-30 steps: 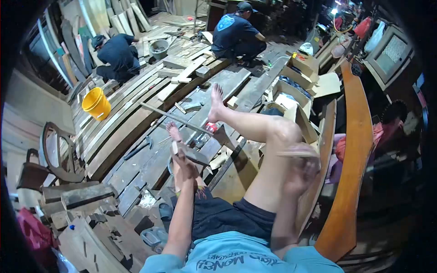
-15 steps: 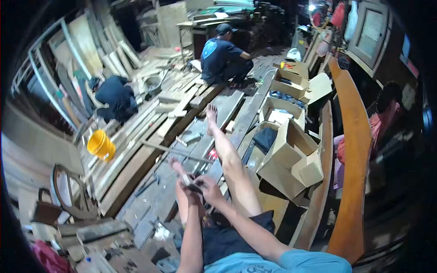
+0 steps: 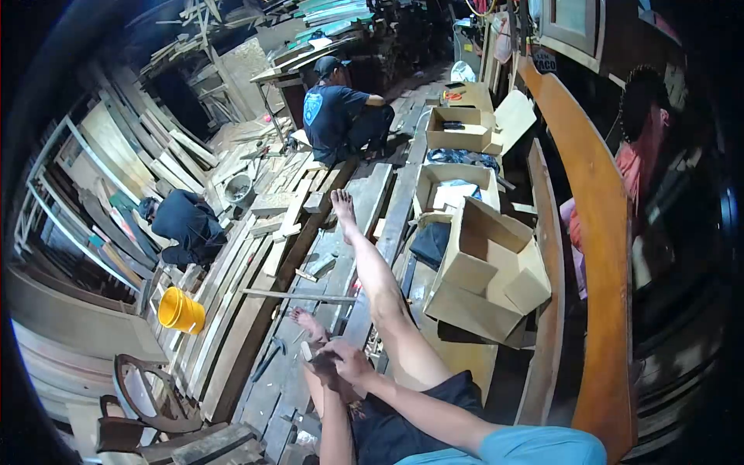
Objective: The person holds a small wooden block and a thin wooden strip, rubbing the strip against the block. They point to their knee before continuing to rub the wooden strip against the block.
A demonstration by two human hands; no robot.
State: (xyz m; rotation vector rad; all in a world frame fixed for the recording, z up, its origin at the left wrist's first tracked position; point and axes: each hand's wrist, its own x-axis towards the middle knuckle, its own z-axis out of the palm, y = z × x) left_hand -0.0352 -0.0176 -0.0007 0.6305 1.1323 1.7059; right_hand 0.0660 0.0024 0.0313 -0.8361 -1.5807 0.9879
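My left hand (image 3: 326,373) and my right hand (image 3: 353,363) are together over my lap, just above my bent leg. Both have fingers closed around a small thing, mostly hidden by the hands and blurred; a pale edge shows at its upper left. The right hand lies over the right side of the left. My bare foot (image 3: 309,322) is just beyond the hands. A long dark tool like a hammer (image 3: 268,359) lies on the planks to their left. Past the foot, a thin wooden strip (image 3: 298,295) lies crosswise.
Open cardboard boxes (image 3: 487,267) line my right, beside a long varnished board (image 3: 593,232). A yellow bucket (image 3: 181,311) stands left near stacked timber (image 3: 232,341). Two people, one crouching at left (image 3: 186,225) and one squatting ahead (image 3: 337,112), are farther off.
My view has turned, so the boxes and the person ahead appear farther left. Both hands stay together at my lap; the pale and dark thing between them now shows less.
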